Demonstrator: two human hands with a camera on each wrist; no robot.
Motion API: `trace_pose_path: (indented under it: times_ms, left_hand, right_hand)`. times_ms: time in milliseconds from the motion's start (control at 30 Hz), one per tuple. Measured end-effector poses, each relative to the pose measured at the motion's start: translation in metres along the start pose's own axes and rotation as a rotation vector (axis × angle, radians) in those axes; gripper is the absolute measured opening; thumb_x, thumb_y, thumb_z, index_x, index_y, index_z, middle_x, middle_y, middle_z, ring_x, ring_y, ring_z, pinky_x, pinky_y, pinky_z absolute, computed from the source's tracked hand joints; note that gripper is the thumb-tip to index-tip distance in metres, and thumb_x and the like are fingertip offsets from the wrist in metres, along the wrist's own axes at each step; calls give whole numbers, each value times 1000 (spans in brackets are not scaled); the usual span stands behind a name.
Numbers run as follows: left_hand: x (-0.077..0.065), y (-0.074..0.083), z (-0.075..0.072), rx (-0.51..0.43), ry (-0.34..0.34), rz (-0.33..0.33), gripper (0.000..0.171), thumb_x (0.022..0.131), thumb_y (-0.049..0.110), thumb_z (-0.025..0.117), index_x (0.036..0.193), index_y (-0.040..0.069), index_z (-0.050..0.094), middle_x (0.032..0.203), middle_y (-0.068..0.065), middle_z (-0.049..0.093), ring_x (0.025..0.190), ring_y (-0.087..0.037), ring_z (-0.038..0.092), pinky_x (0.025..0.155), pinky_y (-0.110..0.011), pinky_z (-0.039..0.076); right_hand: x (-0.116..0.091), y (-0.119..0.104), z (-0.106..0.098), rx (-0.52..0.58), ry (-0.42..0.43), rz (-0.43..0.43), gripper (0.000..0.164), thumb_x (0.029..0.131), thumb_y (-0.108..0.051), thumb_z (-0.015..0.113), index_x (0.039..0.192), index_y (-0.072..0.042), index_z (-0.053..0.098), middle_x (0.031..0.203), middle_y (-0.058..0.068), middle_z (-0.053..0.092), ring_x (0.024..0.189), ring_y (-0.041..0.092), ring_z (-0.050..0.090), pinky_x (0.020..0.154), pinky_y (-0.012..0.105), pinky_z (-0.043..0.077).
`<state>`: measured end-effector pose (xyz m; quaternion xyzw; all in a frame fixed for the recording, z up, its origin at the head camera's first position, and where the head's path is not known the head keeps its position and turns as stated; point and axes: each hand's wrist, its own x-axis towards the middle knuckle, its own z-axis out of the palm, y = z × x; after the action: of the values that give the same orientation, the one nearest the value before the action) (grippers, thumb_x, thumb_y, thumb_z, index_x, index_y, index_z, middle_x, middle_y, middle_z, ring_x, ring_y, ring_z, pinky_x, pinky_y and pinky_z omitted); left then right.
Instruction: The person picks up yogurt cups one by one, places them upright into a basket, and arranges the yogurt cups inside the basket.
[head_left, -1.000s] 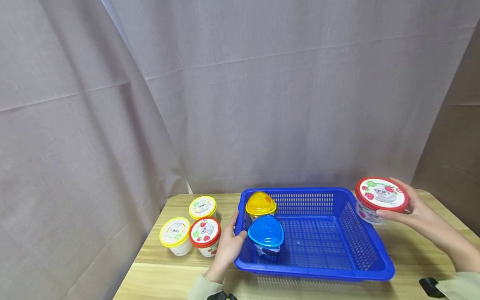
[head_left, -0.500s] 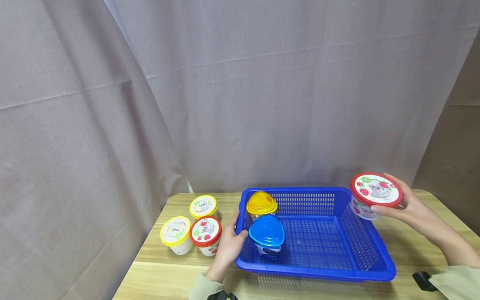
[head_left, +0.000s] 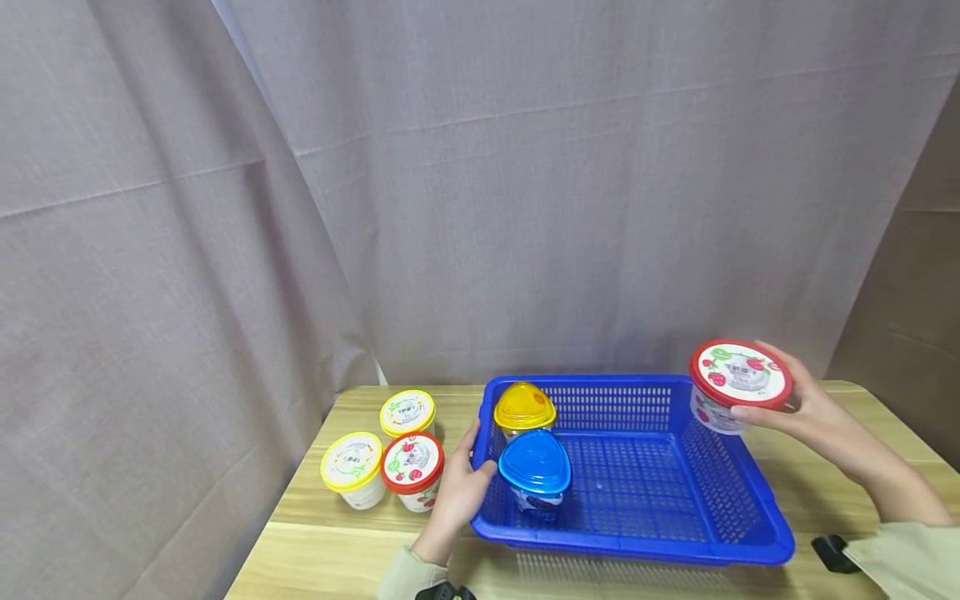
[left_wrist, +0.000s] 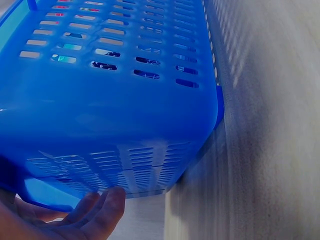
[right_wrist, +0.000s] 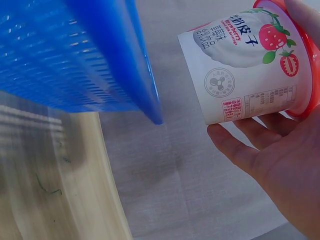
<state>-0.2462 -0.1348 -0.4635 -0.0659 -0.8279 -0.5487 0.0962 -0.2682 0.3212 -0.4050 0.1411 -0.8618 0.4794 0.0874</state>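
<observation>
My right hand (head_left: 806, 410) grips a strawberry milk-dessert tub (head_left: 741, 375) with a red lid and holds it upright over the right rim of the blue plastic basket (head_left: 637, 546). In the right wrist view the white tub (right_wrist: 220, 75) is apart from the basket's edge (right_wrist: 132, 65), fingers around its side. My left hand (head_left: 459, 487) grips the basket's left rim, thumb on top; in the left wrist view its fingers (left_wrist: 102, 215) lie against the outer wall. Inside the basket's left end stand a tub with a yellow domed lid (head_left: 523, 408) and one with a blue domed lid (head_left: 536, 462).
Left of the basket, three tubs stand on the wooden table (head_left: 300, 558): two with yellow lids (head_left: 407, 412) (head_left: 351, 462) and a red-lidded one (head_left: 412, 465). A grey curtain (head_left: 525, 208) hangs behind the table.
My right hand has moved left and slightly up with the red-lidded tub, bringing it from beside the basket's right end to over its rim. The left hand keeps its place.
</observation>
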Motion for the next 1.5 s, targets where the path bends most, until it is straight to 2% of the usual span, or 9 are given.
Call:
trace_pose_path:
  times_ms: [267, 433, 667, 933, 1100, 1500]
  left_hand:
    - [1, -2, 1, 7, -3, -15, 70, 87, 3, 60, 154, 3, 39, 142, -27, 52, 112, -34, 60, 95, -54, 50]
    - [1, -1, 0, 3, -6, -18, 71, 87, 4, 60, 155, 4, 39, 143, -27, 52, 113, -34, 60, 95, -54, 50]
    - [1, -1, 0, 6, -4, -11, 71, 87, 3, 61, 154, 3, 39, 141, -28, 53, 112, -35, 60, 94, -55, 51]
    - [2, -3, 1, 5, -13, -8, 71, 87, 3, 60, 155, 3, 38, 144, -26, 51, 112, -33, 60, 94, -54, 51]
    - [2, -2, 1, -8, -12, 5, 71, 86, 2, 60, 154, 2, 39, 143, -28, 51, 111, -33, 61, 93, -53, 52]
    - [1, -1, 0, -16, -9, 9, 72, 85, 2, 60, 154, 2, 39, 145, -28, 49, 111, -34, 60, 94, -54, 51]
  right_hand:
    - [5, -5, 4, 16, -4, -25, 97, 94, -12, 70, 163, -22, 3, 142, 24, 35, 106, -13, 42, 76, 15, 47]
    - [8, -9, 7, 36, -8, -43, 97, 93, -10, 70, 163, -18, 5, 140, 21, 37, 107, -11, 44, 78, 14, 47]
    - [15, -14, 11, 47, -31, -37, 98, 93, -12, 71, 163, -20, 3, 144, 28, 35, 107, -9, 43, 78, 15, 48]
    - [23, -21, 18, 57, -42, -48, 98, 93, -12, 71, 163, -20, 4, 143, 25, 37, 109, -7, 44, 79, 15, 47]
    - [27, -23, 22, 74, -48, -67, 98, 92, -9, 71, 163, -14, 4, 143, 26, 36, 109, -5, 43, 79, 14, 48]
    - [36, -31, 33, 85, -90, -31, 99, 93, -16, 72, 163, -17, 2, 147, 27, 36, 115, 4, 42, 82, 17, 48]
